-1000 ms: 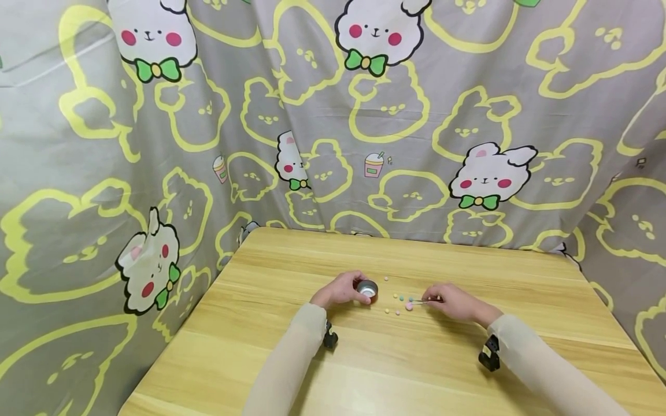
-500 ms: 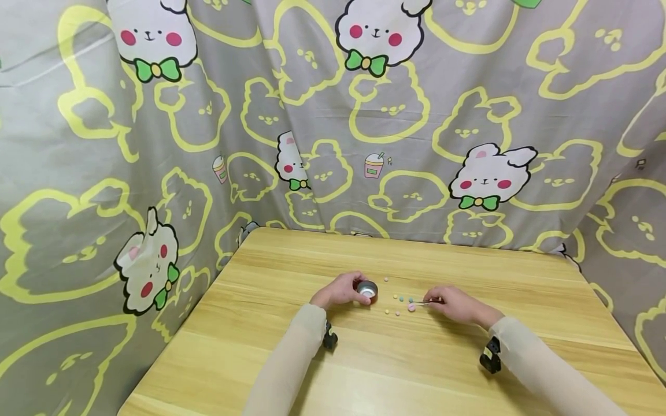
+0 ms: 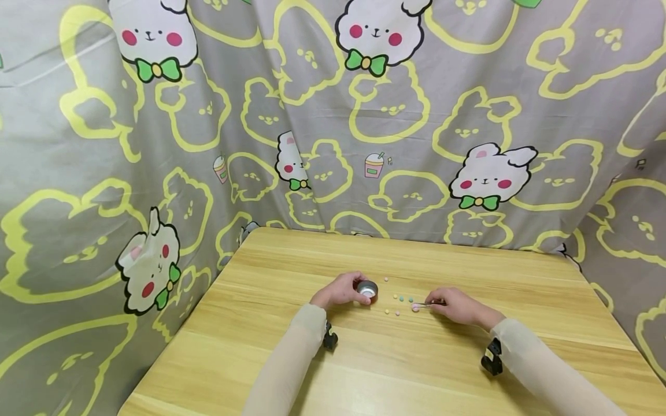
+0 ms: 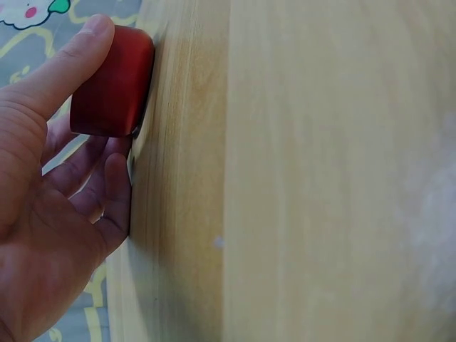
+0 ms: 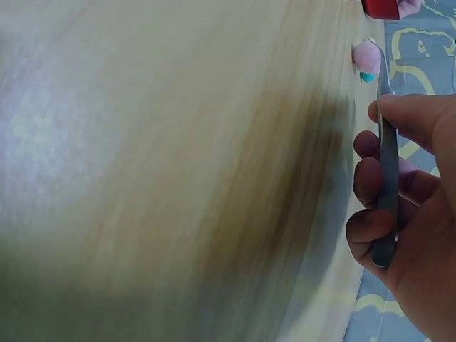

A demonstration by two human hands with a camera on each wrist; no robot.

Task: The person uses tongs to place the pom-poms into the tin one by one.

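My left hand [image 3: 340, 289] grips a small round tin [image 3: 367, 290] between thumb and fingers; its inside is silvery, and the left wrist view shows its red outer wall [image 4: 114, 82]. In my right hand [image 3: 460, 306] I pinch metal tweezers [image 5: 387, 171], pointing left. At their tips is a pink ball [image 5: 366, 57], larger than the beads around it; whether it is off the table cannot be told. Between the hands lie small beads: a teal bead [image 3: 410, 299] near the tweezers, a yellow bead [image 3: 395, 296], a pink bead [image 3: 398, 313] and several others.
A wooden table [image 3: 395, 370] lies under both hands. A grey curtain [image 3: 322, 115] with yellow outlines and white cartoon animals hangs behind it and along its sides. Each wrist carries a black camera mount [image 3: 491, 356].
My right hand has drawn back slightly to the right and towards me, and the pink ball has moved with the tweezer tips, away from the teal bead. My left hand and the tin stay put.
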